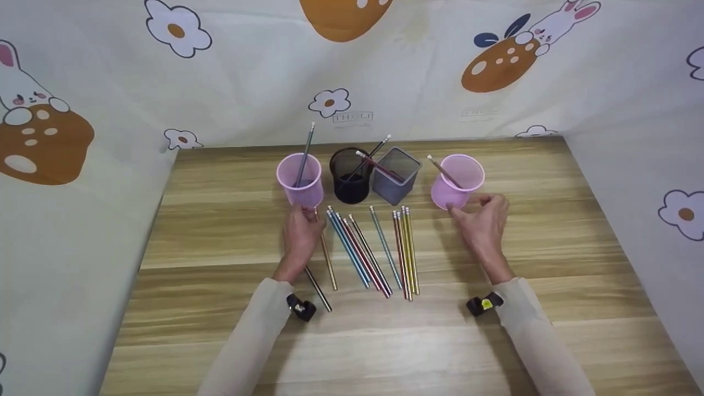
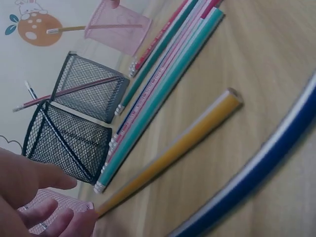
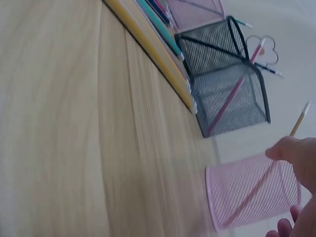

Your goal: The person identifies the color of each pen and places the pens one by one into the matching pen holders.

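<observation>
My left hand (image 1: 301, 234) is just in front of the left pink mesh cup (image 1: 306, 192). Its fingertips are right by the white eraser end of a gold pencil (image 1: 328, 258), and the left wrist view shows a gap between thumb and fingers. A dark striped pencil (image 1: 318, 289) lies partly hidden under this hand. At the right pink mesh cup (image 1: 456, 192), my right hand (image 1: 484, 223) has its thumb near the lower front and its fingers by the right side. A pencil (image 3: 252, 192) leans inside that cup. Thumb and fingers stand apart in the right wrist view.
A round black mesh cup (image 1: 352, 190) and a square grey mesh holder (image 1: 393, 190) stand between the pink cups, each with a leaning pencil. Several blue, red and dark pencils (image 1: 357, 253) and several gold and red ones (image 1: 407, 256) lie in front. A patterned cloth (image 1: 264, 99) borders the table.
</observation>
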The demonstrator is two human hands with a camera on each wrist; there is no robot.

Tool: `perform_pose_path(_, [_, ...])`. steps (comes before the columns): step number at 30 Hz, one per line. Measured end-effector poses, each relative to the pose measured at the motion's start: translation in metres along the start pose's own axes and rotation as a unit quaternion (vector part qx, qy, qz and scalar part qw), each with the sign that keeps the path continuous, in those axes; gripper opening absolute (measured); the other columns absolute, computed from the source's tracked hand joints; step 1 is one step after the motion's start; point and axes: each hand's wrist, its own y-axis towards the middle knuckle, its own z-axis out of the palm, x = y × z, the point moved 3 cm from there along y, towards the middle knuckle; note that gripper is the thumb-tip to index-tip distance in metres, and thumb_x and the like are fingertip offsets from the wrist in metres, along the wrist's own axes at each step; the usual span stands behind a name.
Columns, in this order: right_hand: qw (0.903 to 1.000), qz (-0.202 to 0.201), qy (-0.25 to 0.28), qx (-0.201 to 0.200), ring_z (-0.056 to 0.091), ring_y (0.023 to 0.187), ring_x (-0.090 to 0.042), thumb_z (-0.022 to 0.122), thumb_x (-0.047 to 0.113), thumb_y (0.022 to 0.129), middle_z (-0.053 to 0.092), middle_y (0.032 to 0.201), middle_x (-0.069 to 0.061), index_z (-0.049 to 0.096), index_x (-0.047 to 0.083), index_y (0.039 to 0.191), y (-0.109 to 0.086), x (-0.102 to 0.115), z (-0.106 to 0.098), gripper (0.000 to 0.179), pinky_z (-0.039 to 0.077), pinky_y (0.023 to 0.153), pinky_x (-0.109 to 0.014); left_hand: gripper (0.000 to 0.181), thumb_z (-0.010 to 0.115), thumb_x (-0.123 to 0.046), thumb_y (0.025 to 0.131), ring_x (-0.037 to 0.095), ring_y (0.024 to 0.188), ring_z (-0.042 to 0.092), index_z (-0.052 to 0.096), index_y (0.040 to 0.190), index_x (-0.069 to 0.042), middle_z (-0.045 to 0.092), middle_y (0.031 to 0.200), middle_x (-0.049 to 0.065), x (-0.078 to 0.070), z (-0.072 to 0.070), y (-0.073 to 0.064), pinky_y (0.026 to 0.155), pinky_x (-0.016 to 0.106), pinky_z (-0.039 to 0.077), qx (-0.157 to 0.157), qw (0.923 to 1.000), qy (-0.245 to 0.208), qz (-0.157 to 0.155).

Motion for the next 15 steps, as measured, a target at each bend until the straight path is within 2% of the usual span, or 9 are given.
perform_pose_path(3, [0.9992, 0.016, 0.018, 0.031, 0.042, 0.12, -0.034, 0.087, 0.027, 0.073, 0.04, 0.131, -0.025, 0.038, -0.006, 0.132, 0.009, -0.006, 0.003, 0.083, 0.041, 0.105, -0.045, 0.028, 0.073, -0.001, 0.077, 0.029, 0.083, 0.06, 0.058, 0.1, 0.001, 0.064, 0.089, 0.013, 0.004, 0.001, 0.0, 0.076, 0.044, 0.05, 0.014, 0.9999, 0.003, -0.006])
perform_pose_path(5, [0.9975, 0.016, 0.033, 0.061, 0.038, 0.131, -0.037, 0.088, 0.027, 0.073, 0.035, 0.142, -0.027, 0.03, -0.005, 0.143, 0.016, -0.009, 0.004, 0.096, 0.038, 0.114, -0.048, 0.029, 0.075, -0.001, 0.077, 0.03, 0.084, 0.061, 0.058, 0.102, 0.001, 0.065, 0.091, 0.014, 0.006, 0.002, 0.0, 0.076, 0.043, 0.051, 0.025, 0.9995, 0.006, -0.016])
perform_pose_path(9, [0.9913, -0.012, 0.073, 0.109, 0.029, 0.144, -0.04, 0.088, 0.025, 0.073, 0.027, 0.153, -0.028, 0.019, -0.003, 0.153, 0.032, -0.017, 0.006, 0.11, 0.025, 0.124, -0.053, 0.033, 0.077, -0.001, 0.077, 0.029, 0.085, 0.06, 0.058, 0.104, 0.001, 0.065, 0.092, 0.014, 0.008, 0.005, 0.0, 0.076, 0.042, 0.051, 0.047, 0.9984, 0.012, -0.031])
perform_pose_path(12, [0.9823, -0.052, 0.105, 0.146, 0.024, 0.146, -0.039, 0.089, 0.019, 0.071, 0.025, 0.154, -0.028, 0.018, -0.001, 0.155, 0.041, -0.022, 0.009, 0.112, 0.016, 0.126, -0.053, 0.035, 0.076, 0.002, 0.075, 0.029, 0.085, 0.059, 0.057, 0.105, 0.003, 0.063, 0.092, 0.015, 0.008, 0.006, 0.0, 0.076, 0.043, 0.052, 0.056, 0.9981, 0.007, -0.024])
perform_pose_path(15, [0.9662, -0.08, 0.15, 0.194, 0.022, 0.147, -0.038, 0.089, 0.012, 0.071, 0.023, 0.156, -0.027, 0.015, 0.001, 0.156, 0.048, -0.023, 0.015, 0.113, 0.009, 0.127, -0.052, 0.036, 0.073, 0.006, 0.074, 0.03, 0.084, 0.059, 0.056, 0.105, 0.004, 0.063, 0.092, 0.016, 0.008, 0.005, 0.0, 0.076, 0.045, 0.052, 0.053, 0.9985, 0.003, -0.015])
